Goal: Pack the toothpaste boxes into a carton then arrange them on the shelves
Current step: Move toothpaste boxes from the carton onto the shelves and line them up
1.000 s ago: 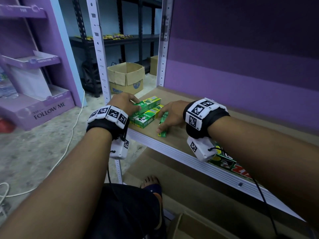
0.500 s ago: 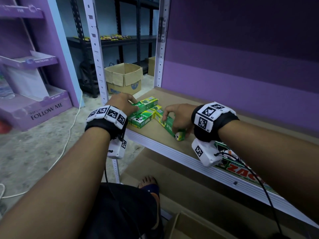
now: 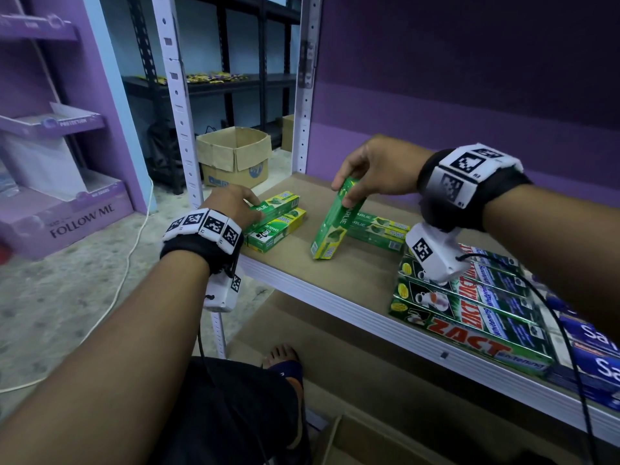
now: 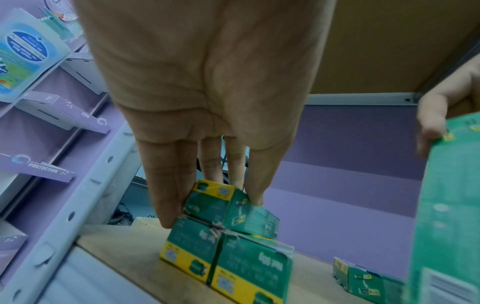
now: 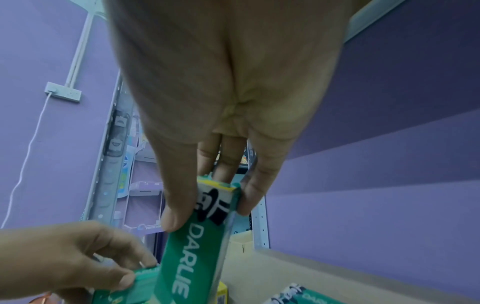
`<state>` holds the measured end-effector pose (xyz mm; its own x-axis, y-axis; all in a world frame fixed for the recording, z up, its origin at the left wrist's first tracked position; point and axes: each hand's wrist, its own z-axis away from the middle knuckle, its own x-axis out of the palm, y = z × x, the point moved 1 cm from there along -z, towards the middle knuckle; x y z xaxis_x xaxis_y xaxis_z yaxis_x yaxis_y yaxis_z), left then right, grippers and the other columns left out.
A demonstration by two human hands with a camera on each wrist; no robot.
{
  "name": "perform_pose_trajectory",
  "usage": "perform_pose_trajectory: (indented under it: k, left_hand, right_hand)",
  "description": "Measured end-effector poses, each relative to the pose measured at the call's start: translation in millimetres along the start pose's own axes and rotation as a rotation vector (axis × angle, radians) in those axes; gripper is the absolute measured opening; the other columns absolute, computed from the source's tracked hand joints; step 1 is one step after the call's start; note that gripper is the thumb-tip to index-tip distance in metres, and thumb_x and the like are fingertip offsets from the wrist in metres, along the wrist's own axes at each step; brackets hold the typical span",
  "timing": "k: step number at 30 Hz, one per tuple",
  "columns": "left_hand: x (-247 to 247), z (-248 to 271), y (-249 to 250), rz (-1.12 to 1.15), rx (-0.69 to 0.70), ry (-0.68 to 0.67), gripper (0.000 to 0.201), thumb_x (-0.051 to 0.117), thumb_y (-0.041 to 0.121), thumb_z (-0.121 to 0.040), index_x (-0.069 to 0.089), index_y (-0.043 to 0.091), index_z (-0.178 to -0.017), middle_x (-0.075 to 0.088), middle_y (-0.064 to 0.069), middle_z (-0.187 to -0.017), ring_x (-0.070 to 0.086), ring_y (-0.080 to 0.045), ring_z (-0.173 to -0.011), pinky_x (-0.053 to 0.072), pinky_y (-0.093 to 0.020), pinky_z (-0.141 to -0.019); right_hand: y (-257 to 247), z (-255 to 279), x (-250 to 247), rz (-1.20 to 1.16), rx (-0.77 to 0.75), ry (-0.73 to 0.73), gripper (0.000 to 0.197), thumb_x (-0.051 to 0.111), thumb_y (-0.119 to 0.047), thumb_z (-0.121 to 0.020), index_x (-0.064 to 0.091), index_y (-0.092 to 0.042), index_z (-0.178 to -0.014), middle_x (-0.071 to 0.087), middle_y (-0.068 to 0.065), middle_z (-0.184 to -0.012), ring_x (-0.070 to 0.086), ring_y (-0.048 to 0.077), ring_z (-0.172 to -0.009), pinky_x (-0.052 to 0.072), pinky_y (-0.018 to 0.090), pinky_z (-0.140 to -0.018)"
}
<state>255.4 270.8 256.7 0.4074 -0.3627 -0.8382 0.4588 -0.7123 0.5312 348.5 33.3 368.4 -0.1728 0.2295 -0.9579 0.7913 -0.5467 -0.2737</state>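
I am in the arranging part of the task: the toothpaste boxes are already out on the shelf (image 3: 352, 280), and I am putting the green Darlie ones in order at its left end.

My right hand (image 3: 375, 172) pinches one Darlie box (image 3: 335, 223) by its upper end, thumb on one face and fingers on the other, as the right wrist view shows clearly. The box hangs tilted, with its lower yellow end close to the shelf board or just touching it; I cannot tell which. Behind it, a few more Darlie boxes (image 3: 379, 231) lie flat on the board.

My left hand (image 3: 235, 206) is on the small stack of Darlie boxes (image 3: 278, 226) at the left corner of the shelf. In the left wrist view the fingers (image 4: 166, 195) and the thumb close around the top box of this stack, two boxes lying below it, so this hand holds the stack steady.

To the right, the larger Zact boxes (image 3: 469, 307) lie in a flat row, and some blue boxes (image 3: 597, 344) are at the far right edge. An open carton (image 3: 235, 159) stands on the floor behind the shelf post.

I judge that the next move is to bring the held box over to the left stack and lay it flat, aligned with the others. This calls for turning it level first, and for the left hand to make room on top without pushing the stack off the front edge, which is very near.
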Motion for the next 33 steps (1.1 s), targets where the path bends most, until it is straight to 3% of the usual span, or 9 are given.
perform_pose_trajectory:
  k: [5, 10, 12, 14, 16, 19, 23, 28, 33]
  left_hand:
    - [0.2, -0.7, 0.7, -0.019, 0.013, 0.002, 0.030, 0.077, 0.033, -0.083, 0.070, 0.026, -0.111, 0.064, -0.004, -0.114, 0.056, -0.017, -0.088, 0.045, -0.026, -0.077]
    - [0.4, -0.1, 2.8, -0.028, 0.012, -0.002, 0.030, 0.076, 0.034, -0.083, 0.070, 0.026, -0.112, 0.064, -0.006, -0.116, 0.056, -0.017, -0.089, 0.045, -0.025, -0.078]
    - [-0.1, -0.1, 3.9, -0.024, 0.000, -0.005, 0.031, 0.076, 0.035, -0.083, 0.070, 0.026, -0.112, 0.065, -0.005, -0.116, 0.057, -0.017, -0.089, 0.044, -0.025, -0.077]
    - [-0.7, -0.2, 5.3, -0.020, -0.011, -0.005, 0.031, 0.076, 0.035, -0.082, 0.070, 0.026, -0.111, 0.066, -0.005, -0.115, 0.058, -0.017, -0.089, 0.044, -0.025, -0.075]
    - [-0.8, -0.2, 6.4, -0.024, -0.017, -0.002, 0.030, 0.076, 0.034, -0.082, 0.070, 0.026, -0.110, 0.066, -0.005, -0.115, 0.057, -0.018, -0.088, 0.044, -0.026, -0.075]
    - [0.2, -0.2, 6.7, -0.019, -0.024, 0.007, 0.029, 0.077, 0.033, -0.081, 0.070, 0.026, -0.108, 0.065, -0.006, -0.115, 0.056, -0.018, -0.088, 0.044, -0.026, -0.074]
    - [1.2, 0.6, 6.7, -0.012, -0.035, 0.002, 0.029, 0.077, 0.034, -0.081, 0.070, 0.025, -0.108, 0.065, -0.006, -0.116, 0.057, -0.019, -0.087, 0.043, -0.026, -0.073]
    - [0.1, 0.6, 7.2, -0.007, -0.054, 0.020, 0.034, 0.080, 0.035, -0.078, 0.072, 0.026, -0.109, 0.061, -0.004, -0.125, 0.060, -0.020, -0.098, 0.041, -0.025, -0.074]
    - [1.2, -2.8, 7.1, 0.024, -0.071, 0.012, 0.039, 0.085, 0.032, -0.073, 0.073, 0.025, -0.109, 0.063, -0.003, -0.123, 0.054, -0.016, -0.090, 0.042, -0.024, -0.078]
  right_hand:
    - [-1.7, 2.6, 3.3, 0.024, -0.051, -0.042, 0.031, 0.084, -0.026, -0.074, 0.076, -0.033, -0.104, 0.071, -0.001, -0.091, 0.061, 0.015, -0.084, 0.048, 0.028, -0.079]
    - [5.7, -2.8, 21.5, -0.189, -0.018, 0.068, 0.043, 0.079, -0.010, -0.078, 0.072, -0.033, -0.113, 0.058, -0.018, -0.092, 0.051, -0.012, -0.076, 0.037, 0.000, -0.057]
    - [7.7, -6.6, 30.9, -0.304, 0.040, 0.124, 0.055, 0.078, -0.006, -0.077, 0.063, -0.032, -0.123, 0.055, -0.008, -0.103, 0.053, -0.003, -0.076, 0.045, 0.005, -0.061]
    - [9.0, -11.3, 39.4, -0.444, 0.139, 0.171, 0.060, 0.077, -0.006, -0.075, 0.056, -0.026, -0.128, 0.054, 0.000, -0.107, 0.059, 0.011, -0.078, 0.057, 0.027, -0.076]
    - [10.7, -14.7, 47.9, -0.558, 0.226, 0.174, 0.051, 0.077, -0.006, -0.074, 0.058, -0.017, -0.120, 0.060, 0.003, -0.097, 0.065, 0.021, -0.080, 0.060, 0.043, -0.080]
    - [12.7, -17.3, 62.1, -0.578, 0.285, 0.148, 0.016, 0.080, -0.009, -0.072, 0.065, -0.013, -0.078, 0.063, 0.001, -0.069, 0.067, 0.023, -0.073, 0.062, 0.047, -0.071]
    - [14.8, -18.1, 86.4, -0.520, 0.345, 0.093, 0.024, 0.083, -0.013, -0.068, 0.061, -0.016, -0.061, 0.068, 0.004, -0.064, 0.069, 0.023, -0.066, 0.062, 0.049, -0.070]
    - [14.9, -19.7, 96.0, -0.529, 0.340, 0.075, 0.032, 0.085, -0.016, -0.070, 0.057, -0.021, -0.083, 0.070, 0.004, -0.079, 0.069, 0.021, -0.068, 0.060, 0.038, -0.057]
    - [24.4, -25.5, 66.7, -0.160, 0.237, 0.086, 0.041, 0.085, -0.032, -0.070, 0.064, -0.028, -0.105, 0.067, -0.002, -0.102, 0.064, 0.018, -0.088, 0.053, 0.029, -0.075]
